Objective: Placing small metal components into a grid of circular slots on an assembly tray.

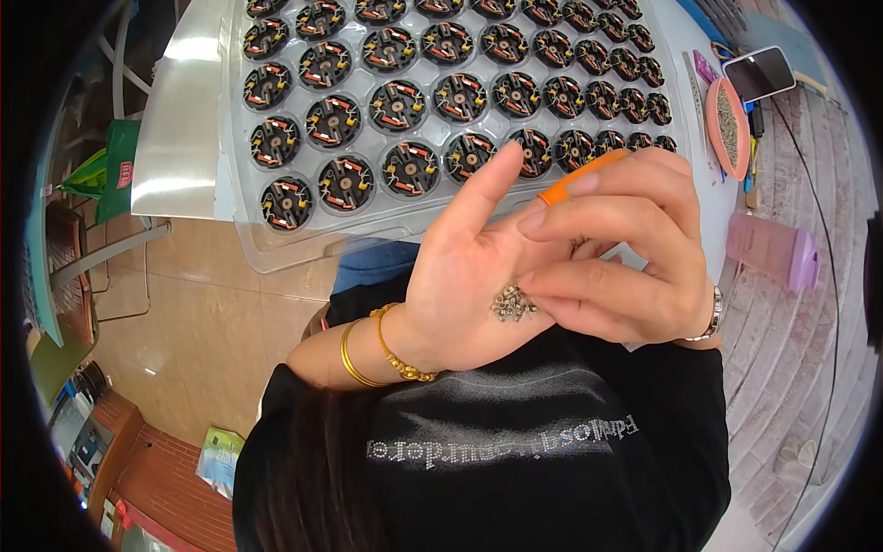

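My left hand is turned palm up with the thumb stretched out, and holds a small pile of metal pieces, like tiny nuts or screws, in its palm. My right hand bends over it, thumb and fingertips closed together at the pile's edge. Whether a piece is between them cannot be made out. A slim orange tool handle lies under the right fingers and appears tucked in that hand; its far end is hidden. Most of my left fingers are covered by my right hand.
A clear plastic tray holds rows of round black parts with red and yellow components. At the right are a pink dish of small metal pieces, a phone, a pinkish-purple cup and a black cable.
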A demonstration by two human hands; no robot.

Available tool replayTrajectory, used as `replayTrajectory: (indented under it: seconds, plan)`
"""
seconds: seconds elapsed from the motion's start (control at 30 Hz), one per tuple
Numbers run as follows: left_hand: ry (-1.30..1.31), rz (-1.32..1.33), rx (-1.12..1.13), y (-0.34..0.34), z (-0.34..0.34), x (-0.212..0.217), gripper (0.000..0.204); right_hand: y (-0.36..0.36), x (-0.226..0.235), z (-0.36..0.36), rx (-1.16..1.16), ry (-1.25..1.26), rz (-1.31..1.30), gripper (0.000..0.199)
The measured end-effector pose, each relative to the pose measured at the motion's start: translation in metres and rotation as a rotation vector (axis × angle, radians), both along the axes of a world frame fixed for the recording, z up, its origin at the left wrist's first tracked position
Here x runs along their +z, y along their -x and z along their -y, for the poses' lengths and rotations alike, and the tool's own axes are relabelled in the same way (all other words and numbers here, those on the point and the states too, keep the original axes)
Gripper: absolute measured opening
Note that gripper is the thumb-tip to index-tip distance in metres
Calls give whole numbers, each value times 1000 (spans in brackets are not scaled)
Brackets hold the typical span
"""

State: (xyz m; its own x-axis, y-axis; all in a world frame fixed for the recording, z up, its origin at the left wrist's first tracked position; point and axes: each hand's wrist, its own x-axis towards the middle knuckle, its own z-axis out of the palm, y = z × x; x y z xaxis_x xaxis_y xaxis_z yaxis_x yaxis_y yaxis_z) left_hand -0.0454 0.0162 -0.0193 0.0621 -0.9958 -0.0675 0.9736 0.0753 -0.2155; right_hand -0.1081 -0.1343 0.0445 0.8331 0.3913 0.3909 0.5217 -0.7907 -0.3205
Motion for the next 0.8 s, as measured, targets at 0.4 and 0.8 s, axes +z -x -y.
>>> replayTrajectory:
  seconds: [0.4,0.8]
  plan:
    - [221,-100,111,1,2,6,78,-2,11,6,-109,76,-12,25]
    - [114,-24,82,-4,0,9,78,-7,7,10,-14,61,-22,23]
